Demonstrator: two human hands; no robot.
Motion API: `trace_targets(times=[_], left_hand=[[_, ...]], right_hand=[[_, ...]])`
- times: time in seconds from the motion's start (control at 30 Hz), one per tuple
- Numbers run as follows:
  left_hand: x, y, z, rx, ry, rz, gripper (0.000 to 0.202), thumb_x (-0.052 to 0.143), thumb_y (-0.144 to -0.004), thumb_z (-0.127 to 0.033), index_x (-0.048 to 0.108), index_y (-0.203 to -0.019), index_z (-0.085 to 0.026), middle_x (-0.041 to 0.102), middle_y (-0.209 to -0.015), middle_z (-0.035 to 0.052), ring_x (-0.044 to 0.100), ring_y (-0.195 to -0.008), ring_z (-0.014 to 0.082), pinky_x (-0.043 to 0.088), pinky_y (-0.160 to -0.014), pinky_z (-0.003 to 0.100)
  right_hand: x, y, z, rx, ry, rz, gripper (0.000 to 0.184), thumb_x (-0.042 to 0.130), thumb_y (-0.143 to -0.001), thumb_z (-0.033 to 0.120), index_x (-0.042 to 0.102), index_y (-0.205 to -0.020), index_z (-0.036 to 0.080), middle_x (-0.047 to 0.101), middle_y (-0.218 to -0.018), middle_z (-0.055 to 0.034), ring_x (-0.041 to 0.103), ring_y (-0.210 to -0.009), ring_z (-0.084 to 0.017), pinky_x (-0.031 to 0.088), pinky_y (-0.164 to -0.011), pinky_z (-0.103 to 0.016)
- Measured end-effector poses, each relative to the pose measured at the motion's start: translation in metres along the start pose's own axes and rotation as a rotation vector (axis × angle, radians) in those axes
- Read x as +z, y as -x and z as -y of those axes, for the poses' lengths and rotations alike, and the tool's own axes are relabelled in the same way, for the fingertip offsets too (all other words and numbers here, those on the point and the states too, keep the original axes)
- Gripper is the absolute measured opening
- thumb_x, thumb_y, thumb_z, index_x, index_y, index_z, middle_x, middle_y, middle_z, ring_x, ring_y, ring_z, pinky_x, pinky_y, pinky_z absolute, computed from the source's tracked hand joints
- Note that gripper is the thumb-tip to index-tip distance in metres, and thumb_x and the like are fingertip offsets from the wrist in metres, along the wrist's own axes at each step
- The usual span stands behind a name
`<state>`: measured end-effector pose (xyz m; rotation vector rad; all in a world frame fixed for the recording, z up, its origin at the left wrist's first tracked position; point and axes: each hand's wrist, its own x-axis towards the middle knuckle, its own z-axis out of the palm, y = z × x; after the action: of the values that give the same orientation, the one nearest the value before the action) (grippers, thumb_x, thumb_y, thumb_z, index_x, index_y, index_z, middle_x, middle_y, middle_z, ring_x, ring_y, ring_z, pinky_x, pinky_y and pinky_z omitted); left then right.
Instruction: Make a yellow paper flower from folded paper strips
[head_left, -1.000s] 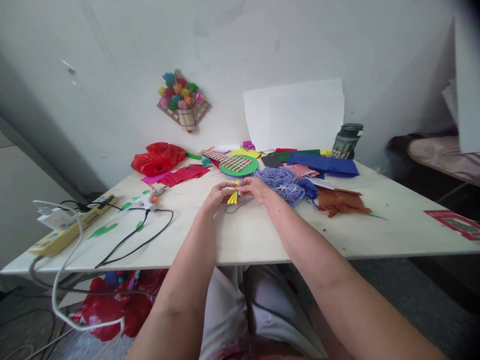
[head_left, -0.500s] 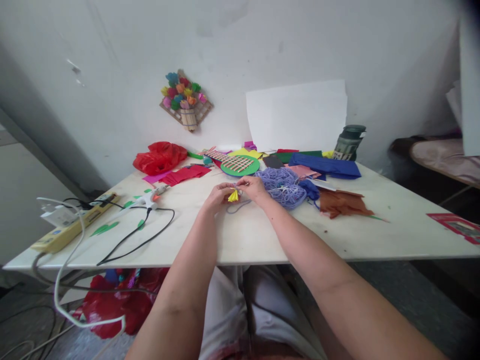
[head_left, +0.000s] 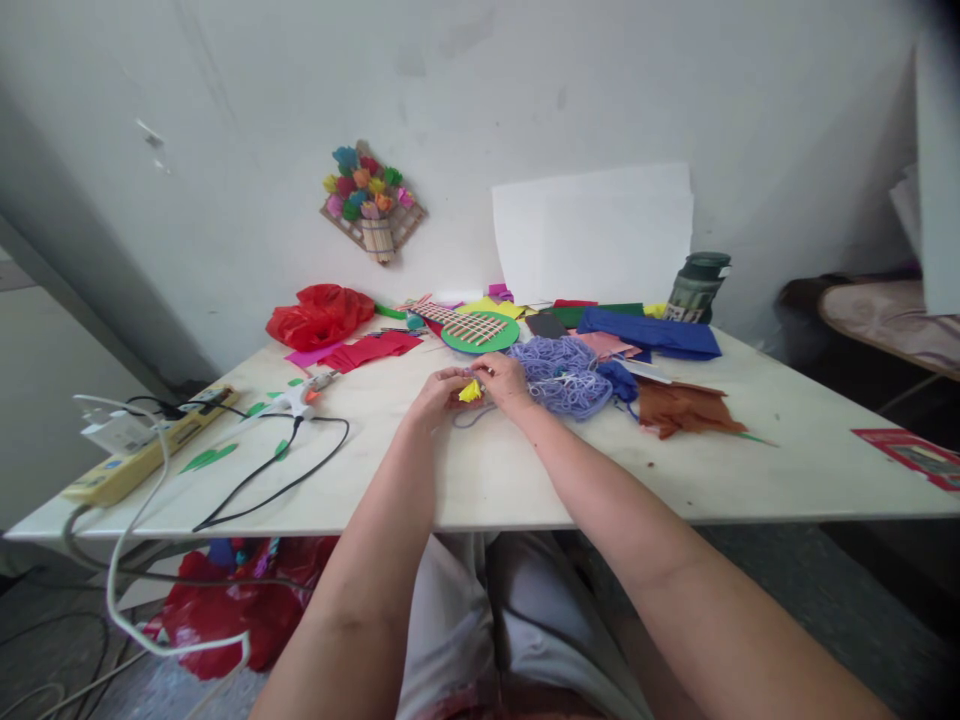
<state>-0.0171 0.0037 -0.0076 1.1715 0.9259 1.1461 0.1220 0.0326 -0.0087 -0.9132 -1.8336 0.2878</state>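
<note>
A pale wall rises behind the table, whose white top runs the whole width in front of the person. Against that wall a big white sheet stands upright, and off to its left hangs a basket of flowers.

On the table, the red bag sits toward the back left, and the long blue paper lies toward the back right, just in front of the bottle. From where I stand, the heap of yarn is just beyond the right hand, with the brown paper on its far side. The power strip takes up the left edge. The green disc, crossed with thin sticks, lies a little past the fingers.

Both hands meet low over the middle of the table. The left hand is narrowed, fingertips closed on the yellow piece, which sits between the two hands, its ruffled end facing the person. The right hand's fingers are bunched right beside it; whether they grip it or a strand, I cannot tell. Well left of them lie the glue gun and a few green leaves.
</note>
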Motion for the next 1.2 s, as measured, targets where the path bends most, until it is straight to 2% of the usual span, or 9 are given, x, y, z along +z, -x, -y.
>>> trace_targets(times=[0.17, 0.3, 0.4, 0.63, 1.0, 1.2], left_hand=[[0.0026, -0.0002, -0.003, -0.009, 0.013, -0.001, 0.02, 0.054, -0.064, -0.022, 0.054, -0.082, -0.013, 0.065, -0.067, 0.0074, 0.064, -0.056, 0.0194, 0.052, -0.057, 0.031], [0.0036, -0.0013, -0.0029, -0.007, 0.002, -0.002, 0.021, 0.051, -0.063, -0.021, 0.053, -0.082, -0.011, 0.065, -0.063, 0.0089, 0.064, -0.057, 0.0202, 0.052, -0.06, 0.033], [0.0029, -0.001, -0.0011, 0.03, -0.025, -0.002, 0.025, 0.056, -0.059, -0.018, 0.051, -0.083, -0.012, 0.066, -0.063, 0.0074, 0.064, -0.057, 0.0197, 0.052, -0.06, 0.033], [0.0035, 0.0012, -0.0009, 0.131, -0.047, -0.02, 0.034, 0.063, -0.059, -0.022, 0.047, -0.087, -0.014, 0.066, -0.063, 0.0055, 0.064, -0.054, 0.0183, 0.051, -0.055, 0.03], [0.0048, -0.0004, -0.001, 0.156, -0.081, -0.073, 0.031, 0.061, -0.06, -0.019, 0.047, -0.087, -0.013, 0.065, -0.061, 0.0049, 0.063, -0.05, 0.0175, 0.051, -0.052, 0.029], [0.0065, -0.0003, -0.0012, 0.152, -0.116, -0.094, 0.031, 0.064, -0.062, -0.023, 0.047, -0.085, -0.013, 0.065, -0.061, 0.0047, 0.062, -0.051, 0.0169, 0.051, -0.052, 0.029]], right_hand=[[0.0029, 0.0006, 0.0, 0.062, -0.079, -0.012, 0.016, 0.053, -0.07, 0.014, 0.067, -0.074, 0.022, 0.067, -0.082, -0.0025, 0.058, -0.078, -0.016, 0.042, -0.073, -0.028], [0.0064, 0.0, -0.0021, 0.128, -0.148, -0.047, 0.016, 0.055, -0.067, 0.014, 0.068, -0.071, 0.022, 0.067, -0.076, -0.0007, 0.058, -0.071, -0.015, 0.043, -0.069, -0.026], [0.0079, -0.0003, -0.0033, 0.133, -0.209, -0.093, 0.015, 0.056, -0.064, 0.014, 0.068, -0.069, 0.021, 0.067, -0.07, 0.0, 0.058, -0.065, -0.014, 0.043, -0.064, -0.025], [0.0077, -0.0021, -0.0038, 0.153, -0.291, -0.138, 0.014, 0.054, -0.064, 0.016, 0.068, -0.066, 0.018, 0.067, -0.064, 0.0003, 0.057, -0.059, -0.013, 0.043, -0.06, -0.024], [0.0085, -0.0033, -0.0058, 0.139, -0.32, -0.118, 0.011, 0.057, -0.063, 0.016, 0.066, -0.068, 0.02, 0.066, -0.07, -0.0001, 0.057, -0.065, -0.014, 0.045, -0.064, -0.025], [0.0085, -0.0046, -0.0047, 0.15, -0.332, -0.124, 0.011, 0.055, -0.061, 0.014, 0.064, -0.065, 0.018, 0.065, -0.068, -0.0005, 0.056, -0.063, -0.014, 0.044, -0.064, -0.027]])
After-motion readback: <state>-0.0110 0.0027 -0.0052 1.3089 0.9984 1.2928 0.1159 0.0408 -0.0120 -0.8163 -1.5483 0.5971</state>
